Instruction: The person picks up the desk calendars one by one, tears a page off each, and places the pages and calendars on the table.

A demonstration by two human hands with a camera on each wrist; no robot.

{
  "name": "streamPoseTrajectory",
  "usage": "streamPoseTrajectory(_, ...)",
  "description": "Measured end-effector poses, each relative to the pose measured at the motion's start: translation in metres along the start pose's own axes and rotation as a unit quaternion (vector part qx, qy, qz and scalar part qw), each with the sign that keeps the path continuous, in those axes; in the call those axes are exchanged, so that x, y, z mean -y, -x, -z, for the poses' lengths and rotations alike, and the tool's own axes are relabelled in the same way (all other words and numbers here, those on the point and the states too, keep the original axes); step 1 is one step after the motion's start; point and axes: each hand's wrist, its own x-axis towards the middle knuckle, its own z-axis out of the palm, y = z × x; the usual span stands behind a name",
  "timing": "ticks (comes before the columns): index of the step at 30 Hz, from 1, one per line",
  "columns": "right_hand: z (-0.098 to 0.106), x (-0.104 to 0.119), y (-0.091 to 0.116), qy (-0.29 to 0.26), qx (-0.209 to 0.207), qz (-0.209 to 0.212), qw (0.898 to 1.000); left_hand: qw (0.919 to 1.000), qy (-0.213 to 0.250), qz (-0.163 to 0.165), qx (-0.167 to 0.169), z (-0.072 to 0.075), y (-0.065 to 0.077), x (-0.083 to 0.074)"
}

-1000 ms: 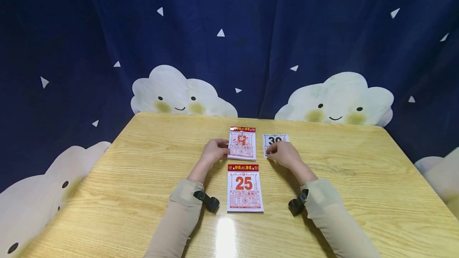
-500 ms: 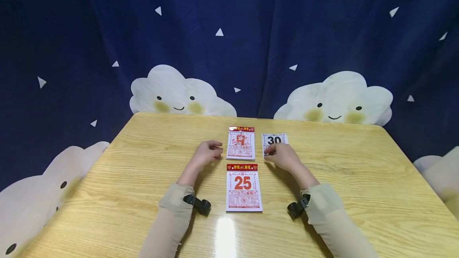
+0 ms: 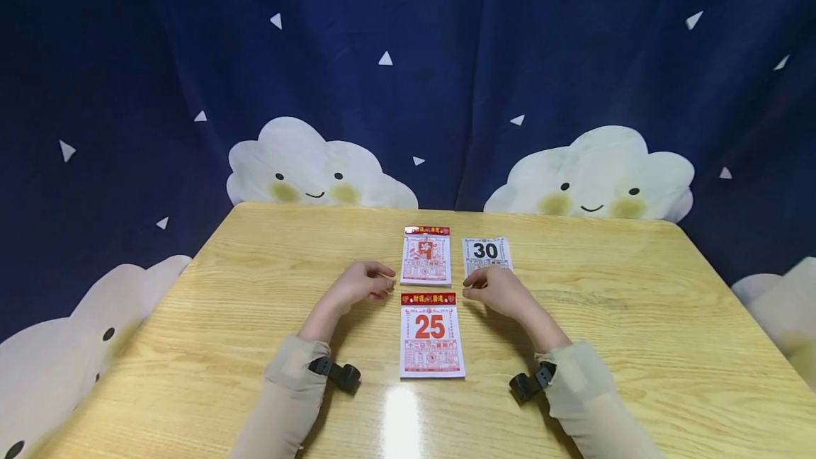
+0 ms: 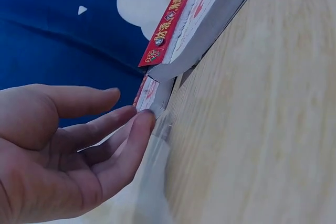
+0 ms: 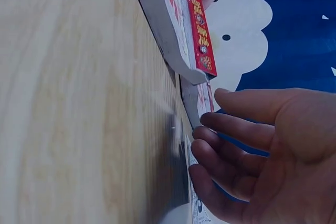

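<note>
A tear-off calendar pad [image 3: 432,346] with a red header and a large red 25 lies nearest the person. Beyond it lies a second tear-off calendar pad [image 3: 425,264] with a red picture on its page. A loose calendar sheet [image 3: 486,252] with a black 30 lies right of the far pad. My left hand [image 3: 357,286], holding nothing, hovers left of the two pads with fingers loosely bent. My right hand [image 3: 500,292] covers the lower part of the sheet in the head view. Its relaxed fingers [image 5: 241,129] hold nothing in the right wrist view.
The pads and sheet lie on a light wooden table [image 3: 612,289]. A dark blue curtain [image 3: 408,105] with smiling white clouds [image 3: 599,168] hangs behind it. Black wrist cameras [image 3: 344,377] are strapped over the beige sleeves [image 3: 280,402].
My left hand has drawn away from the far pad's left edge, leftward and toward the person. My right hand has come back toward the person, uncovering the 30. The pads and sheet stay in place.
</note>
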Motion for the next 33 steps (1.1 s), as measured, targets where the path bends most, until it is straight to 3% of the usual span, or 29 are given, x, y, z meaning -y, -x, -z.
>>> streamPoseTrajectory(6,-0.002,0.005,0.006,-0.028,0.021,0.012,0.999,0.9985,-0.016,0.005,0.052,0.000,0.006,0.000)
streamPoseTrajectory(12,-0.007,0.007,0.011,-0.026,0.034,-0.003,0.999,0.9967,-0.030,0.004,0.075,-0.008,0.011,-0.002)
streamPoseTrajectory(23,-0.016,0.007,0.009,-0.034,0.032,-0.037,0.998,0.9984,-0.030,0.030,0.037,-0.022,0.009,-0.002)
streamPoseTrajectory(27,-0.017,0.007,0.008,-0.049,0.031,-0.057,0.997,0.9990,-0.022,0.022,0.033,-0.024,0.008,-0.002)
streamPoseTrajectory(33,-0.018,0.007,0.008,-0.071,0.018,-0.051,0.996,0.9996,0.003,-0.007,0.028,-0.028,0.008,-0.004)
